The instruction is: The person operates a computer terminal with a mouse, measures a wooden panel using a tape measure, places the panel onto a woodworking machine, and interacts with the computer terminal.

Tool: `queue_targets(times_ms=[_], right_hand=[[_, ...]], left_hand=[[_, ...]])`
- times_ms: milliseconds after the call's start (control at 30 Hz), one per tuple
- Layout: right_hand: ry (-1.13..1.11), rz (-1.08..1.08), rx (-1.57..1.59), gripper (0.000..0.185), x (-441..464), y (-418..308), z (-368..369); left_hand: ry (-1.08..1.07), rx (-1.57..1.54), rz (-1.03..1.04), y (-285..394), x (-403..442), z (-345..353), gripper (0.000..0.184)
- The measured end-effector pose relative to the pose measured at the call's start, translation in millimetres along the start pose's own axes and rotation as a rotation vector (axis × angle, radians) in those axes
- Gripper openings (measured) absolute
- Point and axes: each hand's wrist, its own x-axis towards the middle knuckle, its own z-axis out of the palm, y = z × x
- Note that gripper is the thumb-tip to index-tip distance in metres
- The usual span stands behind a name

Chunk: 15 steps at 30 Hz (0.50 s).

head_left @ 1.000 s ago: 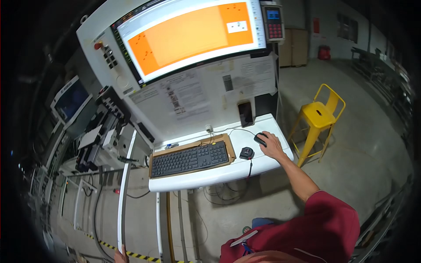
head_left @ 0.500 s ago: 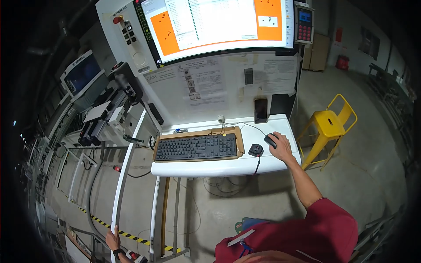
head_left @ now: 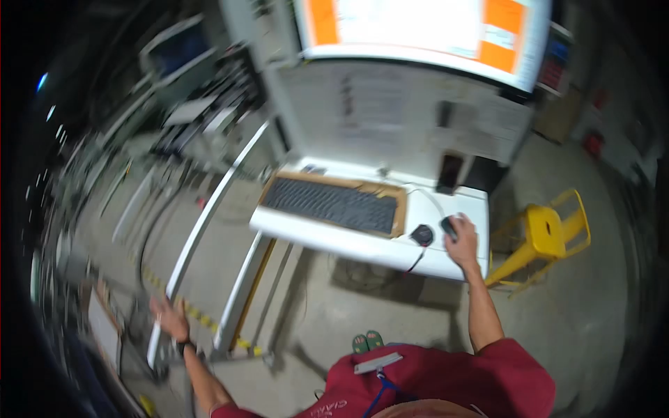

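My right hand [head_left: 463, 244] rests over a black computer mouse [head_left: 448, 228] on the right side of the white desk [head_left: 334, 244], fingers curved round it. Left of the mouse lies a black tape measure [head_left: 421, 235] with a strap hanging over the desk edge. A black keyboard [head_left: 331, 203] sits in a cardboard tray [head_left: 399, 221]. My left hand [head_left: 169, 318] is low at the left, beside a long white rail [head_left: 201, 226]. Its fingers look spread, though blurred, and I cannot tell whether they touch the rail.
A large monitor [head_left: 411, 28] stands above the desk. A phone [head_left: 449, 173] leans at the desk's back. On the right is a yellow metal stool [head_left: 546, 233]. Machinery with a second screen [head_left: 178, 52] fills the left. Yellow-black tape [head_left: 202, 319] marks the floor.
The view has turned and blurred, so the desk sits differently. My left hand has come off its grip on the white rail and opened. The right hand stays on the mouse.
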Motion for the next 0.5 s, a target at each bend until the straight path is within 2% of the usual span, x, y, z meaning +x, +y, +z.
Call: queue_targets(times_ms=[33,67,100,167,200,233,300,367,400,433,467,500], right_hand=[[0.038,-0.040,0.020,0.051,-0.1,10.0,9.1],[0.059,-0.066,0.046,0.048,0.5,16.7,13.6],[0.104,-0.074,0.050,0.044,0.0,14.4,9.5],[0.160,0.034,0.217,0.034,1.3,-2.9,-5.7],[0.170,0.019,0.208,0.030,2.5,-20.9,-22.7],[0.198,0.039,0.353,0.023,4.4,-34.6,-28.0],[0.108,-0.045,0.512,0.017,3.8,-58.7,-35.2],[-0.001,-0.248,0.678,0.018,-6.0,-102.4,-22.9],[-0.141,-0.244,0.767,0.017,-17.0,-126.2,-7.1],[-0.474,-0.031,0.833,0.017,-30.4,-155.3,-3.7],[-0.581,-0.025,0.873,0.020,-50.1,-193.1,12.4],[-0.683,-0.172,0.842,0.022,-64.3,-226.0,14.1]], left_hand=[[0.044,0.001,-0.057,5.3,-20.0,13.5,0.068],[0.069,-0.133,0.000,26.4,-44.5,-20.2,0.064],[0.193,-0.324,0.093,35.3,-67.2,-25.6,0.060],[-0.065,-0.589,-0.068,43.4,-128.8,-9.1,0.043],[-0.056,-0.663,-0.029,51.5,-162.6,-9.1,0.034],[-0.122,-0.850,-0.037,64.8,-188.9,-27.2,0.030],[-0.335,-0.987,-0.271,71.5,-267.5,-22.2,0.028],[-0.471,-1.070,-0.464,74.3,-334.7,-29.9,0.029],[-0.523,-1.091,-0.553,78.4,-359.4,-37.6,0.029],[-0.513,-1.194,-0.683,85.7,-371.5,-55.7,0.027],[-0.497,-1.294,-0.820,89.8,-382.5,-81.0,0.026],[-0.491,-1.214,-0.843,87.2,-393.8,-96.7,0.023]])
